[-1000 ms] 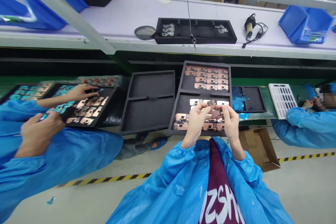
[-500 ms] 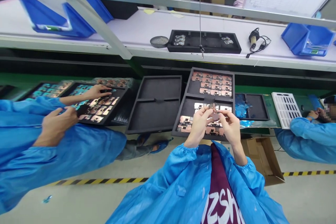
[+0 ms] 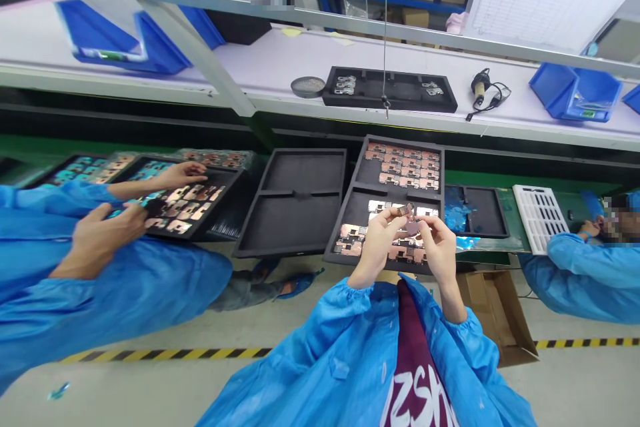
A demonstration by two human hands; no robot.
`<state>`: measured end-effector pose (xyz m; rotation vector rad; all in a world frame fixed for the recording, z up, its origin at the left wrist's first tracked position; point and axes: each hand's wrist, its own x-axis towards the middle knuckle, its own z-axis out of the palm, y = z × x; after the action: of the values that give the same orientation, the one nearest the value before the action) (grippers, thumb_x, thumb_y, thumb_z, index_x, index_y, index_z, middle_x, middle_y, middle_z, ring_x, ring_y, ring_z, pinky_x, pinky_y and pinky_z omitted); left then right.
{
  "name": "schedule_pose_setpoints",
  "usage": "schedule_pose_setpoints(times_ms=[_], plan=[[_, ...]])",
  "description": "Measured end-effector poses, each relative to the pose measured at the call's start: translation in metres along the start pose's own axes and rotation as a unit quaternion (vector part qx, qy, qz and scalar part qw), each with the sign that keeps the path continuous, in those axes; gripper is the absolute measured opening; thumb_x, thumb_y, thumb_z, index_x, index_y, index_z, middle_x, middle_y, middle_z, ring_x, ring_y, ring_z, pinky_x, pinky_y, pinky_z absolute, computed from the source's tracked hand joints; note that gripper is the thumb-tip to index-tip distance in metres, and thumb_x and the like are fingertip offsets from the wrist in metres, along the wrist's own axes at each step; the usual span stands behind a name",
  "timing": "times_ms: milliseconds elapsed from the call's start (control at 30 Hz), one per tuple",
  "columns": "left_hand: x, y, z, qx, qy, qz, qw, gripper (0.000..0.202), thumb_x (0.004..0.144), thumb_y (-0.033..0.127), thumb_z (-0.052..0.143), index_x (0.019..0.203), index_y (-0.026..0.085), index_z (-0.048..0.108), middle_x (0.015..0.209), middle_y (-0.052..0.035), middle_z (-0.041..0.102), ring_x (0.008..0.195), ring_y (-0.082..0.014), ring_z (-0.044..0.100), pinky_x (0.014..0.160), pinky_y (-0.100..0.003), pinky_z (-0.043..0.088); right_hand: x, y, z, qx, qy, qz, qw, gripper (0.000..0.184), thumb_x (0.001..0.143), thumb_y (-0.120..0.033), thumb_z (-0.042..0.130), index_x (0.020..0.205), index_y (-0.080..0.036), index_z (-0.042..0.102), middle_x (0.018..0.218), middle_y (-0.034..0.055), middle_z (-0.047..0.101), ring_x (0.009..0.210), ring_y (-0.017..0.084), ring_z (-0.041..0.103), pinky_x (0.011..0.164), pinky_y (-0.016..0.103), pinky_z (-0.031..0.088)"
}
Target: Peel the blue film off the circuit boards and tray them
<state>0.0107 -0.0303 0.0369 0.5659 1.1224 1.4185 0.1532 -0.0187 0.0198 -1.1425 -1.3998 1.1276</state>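
Observation:
Between my two hands is a small copper-coloured metal plate (image 3: 411, 227), held above a black tray (image 3: 360, 199). My left hand (image 3: 381, 237) pinches it from the left, thumb and fingers closed. My right hand (image 3: 437, 240) has its fingertips closed at the plate's right edge; part of the plate is hidden behind the fingers. Rows of similar copper-coloured plates (image 3: 411, 163) lie in the tray's far compartment. More of them (image 3: 350, 240) lie in the near compartment, partly under my hands.
Left of my tray lies a second black tray (image 3: 293, 213). To the right sits a smaller black tray (image 3: 486, 210) with blue film scraps (image 3: 456, 210), then a white slotted rack (image 3: 540, 220). A co-worker's hands (image 3: 113, 230) work at the left. A hook (image 3: 386, 103) hangs ahead.
My hands stay nearly in place with the plate between them. The whole view has shifted slightly. A co-worker's far hand at the left has moved a little.

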Motion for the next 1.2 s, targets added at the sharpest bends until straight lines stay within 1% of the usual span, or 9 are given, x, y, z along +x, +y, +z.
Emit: schedule_pose_setpoints(times_ms=[300, 433, 567, 733, 933, 1000, 1067, 1133, 1200], plan=[[0.002, -0.004, -0.001, 0.015, 0.026, 0.017, 0.999, 0.03, 0.075, 0.041, 0.086, 0.093, 0.017, 0.08, 0.094, -0.0054, 0.079, 0.085, -0.019, 0.071, 0.074, -0.031, 0.064, -0.005, 0.001, 0.003, -0.01, 0.001, 0.0, 1.0, 0.026, 0.104, -0.046, 0.066, 0.107, -0.024, 0.081, 0.108, 0.0059, 0.082, 0.09, 0.021, 0.076, 0.078, 0.032, 0.061], [0.003, -0.005, -0.002, 0.021, 0.023, 0.021, 0.999, 0.03, 0.073, 0.039, 0.089, 0.091, 0.017, 0.08, 0.095, -0.0065, 0.08, 0.082, -0.02, 0.072, 0.073, -0.033, 0.064, -0.007, -0.001, 0.003, -0.017, 0.003, -0.005, 1.0, 0.027, 0.104, -0.045, 0.065, 0.109, -0.024, 0.081, 0.11, 0.0063, 0.082, 0.091, 0.021, 0.075, 0.08, 0.033, 0.061], [0.004, -0.005, -0.003, 0.034, 0.027, 0.025, 0.999, 0.024, 0.075, 0.036, 0.088, 0.087, 0.017, 0.08, 0.09, -0.0058, 0.079, 0.079, -0.0198, 0.073, 0.072, -0.032, 0.064, -0.007, -0.002, 0.002, -0.023, 0.004, -0.01, 1.0, 0.026, 0.104, -0.045, 0.065, 0.107, -0.023, 0.08, 0.109, 0.0062, 0.082, 0.096, 0.022, 0.076, 0.083, 0.034, 0.06], [0.002, -0.003, -0.005, 0.025, 0.017, 0.027, 0.999, 0.021, 0.075, 0.035, 0.088, 0.083, 0.017, 0.079, 0.084, -0.0042, 0.077, 0.076, -0.0191, 0.072, 0.071, -0.031, 0.063, -0.009, 0.001, 0.002, -0.03, 0.007, 0.002, 1.0, 0.029, 0.103, -0.048, 0.066, 0.107, -0.022, 0.08, 0.108, 0.0067, 0.082, 0.095, 0.022, 0.075, 0.084, 0.034, 0.06], [-0.002, -0.005, -0.003, 0.017, 0.011, 0.019, 1.0, 0.029, 0.076, 0.042, 0.093, 0.085, 0.017, 0.079, 0.086, -0.0046, 0.078, 0.078, -0.0202, 0.074, 0.074, -0.033, 0.066, -0.006, -0.001, 0.003, -0.028, 0.006, 0.015, 0.999, 0.032, 0.102, -0.051, 0.067, 0.106, -0.022, 0.081, 0.108, 0.0072, 0.083, 0.093, 0.023, 0.076, 0.083, 0.035, 0.06], [0.003, -0.001, -0.013, 0.012, 0.035, 0.04, 0.998, 0.03, 0.078, 0.043, 0.093, 0.082, 0.017, 0.078, 0.082, -0.0037, 0.076, 0.075, -0.0194, 0.074, 0.075, -0.034, 0.066, -0.005, -0.003, 0.001, -0.047, -0.021, 0.002, 0.999, 0.032, 0.102, -0.051, 0.067, 0.106, -0.022, 0.081, 0.108, 0.0074, 0.083, 0.097, 0.023, 0.076, 0.085, 0.035, 0.059], [0.014, 0.009, -0.035, -0.008, 0.093, 0.088, 0.992, 0.03, 0.078, 0.042, 0.092, 0.082, 0.017, 0.078, 0.08, -0.0028, 0.076, 0.072, -0.0181, 0.074, 0.074, -0.033, 0.065, -0.007, -0.004, -0.002, -0.067, -0.043, -0.006, 0.997, 0.034, 0.103, -0.052, 0.066, 0.106, -0.022, 0.082, 0.111, 0.0083, 0.083, 0.104, 0.025, 0.076, 0.089, 0.037, 0.058], [0.026, 0.026, -0.07, -0.041, 0.171, 0.148, 0.973, 0.029, 0.077, 0.041, 0.093, 0.086, 0.016, 0.079, 0.082, -0.0028, 0.077, 0.073, -0.0178, 0.074, 0.073, -0.032, 0.065, -0.01, -0.003, -0.007, -0.078, -0.033, 0.002, 0.996, 0.037, 0.102, -0.055, 0.067, 0.106, -0.022, 0.082, 0.112, 0.0099, 0.083, 0.108, 0.028, 0.075, 0.093, 0.039, 0.058], [0.033, 0.047, -0.116, -0.078, 0.251, 0.192, 0.945, 0.031, 0.076, 0.037, 0.094, 0.094, 0.016, 0.08, 0.086, -0.0035, 0.078, 0.074, -0.0181, 0.075, 0.069, -0.031, 0.063, -0.011, -0.001, -0.012, -0.083, 0.006, 0.026, 0.996, 0.041, 0.098, -0.06, 0.071, 0.104, -0.021, 0.082, 0.11, 0.011, 0.083, 0.102, 0.029, 0.076, 0.093, 0.041, 0.058]])
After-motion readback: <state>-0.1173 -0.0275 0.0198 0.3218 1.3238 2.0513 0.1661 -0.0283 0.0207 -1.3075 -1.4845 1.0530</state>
